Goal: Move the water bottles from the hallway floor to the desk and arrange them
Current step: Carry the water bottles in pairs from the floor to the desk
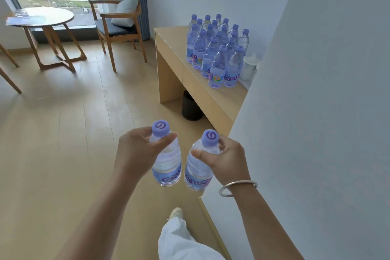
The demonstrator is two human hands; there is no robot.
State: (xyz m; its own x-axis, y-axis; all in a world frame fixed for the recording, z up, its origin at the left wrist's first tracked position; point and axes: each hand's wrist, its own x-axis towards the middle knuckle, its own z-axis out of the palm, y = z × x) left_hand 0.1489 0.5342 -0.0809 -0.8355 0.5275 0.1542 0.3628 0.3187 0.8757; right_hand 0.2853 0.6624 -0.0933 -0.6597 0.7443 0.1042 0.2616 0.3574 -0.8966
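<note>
Left hand [137, 150]: lower centre of the frame, your fingers [166, 138] curled round the neck of the left bottle [166, 162], pinching it just under its purple cap. The bottle hangs upright over the floor [63, 133].

Right hand [226, 158]: just right of the left one, fingers and thumb wrapped round the shoulder of the right bottle [197, 169], below its cap. This bottle tilts a little, its base toward the left bottle; the two are just beside each other, and whether they touch cannot be told. A bangle [238, 187] sits on your right wrist.

Table [175, 48]: upper right of centre, against the wall. A cluster of bottles [217, 53] stands upright on its top, packed close in rough rows, all with purple caps. White crockery [250, 67] stands just right of the nearest bottles, partly hidden by the wall corner.

Bin [191, 105]: dark, on the floor under the table.

Upper left of the frame: a round table [50, 16] by the window, a chair [118, 25] with a cushion beside it.

Bottom centre: your white trouser leg [181, 240] and a shoe [176, 212].
</note>
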